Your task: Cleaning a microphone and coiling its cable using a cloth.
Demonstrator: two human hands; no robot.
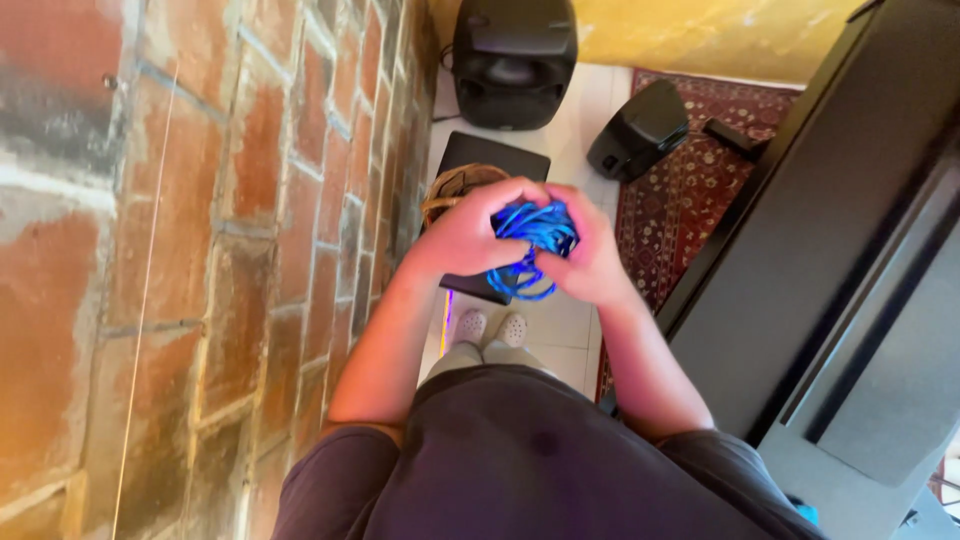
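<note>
A bundle of coiled blue cable [533, 238] sits between both of my hands, held at chest height above the floor. My left hand [462, 232] wraps the bundle from the left, fingers curled over its top. Pressed against the bundle's right side, my right hand [590, 258] grips it, with a loop of cable hanging just below the fingers. My dark shirt and pale shoes [492, 327] show beneath.
A red brick wall [180, 250] runs close along my left. A black keyboard stand or piano [830, 300] fills the right. On the floor ahead lie a woven basket [452, 187], a black speaker [513, 60], a smaller black wedge speaker [640, 130] and a patterned red rug [690, 190].
</note>
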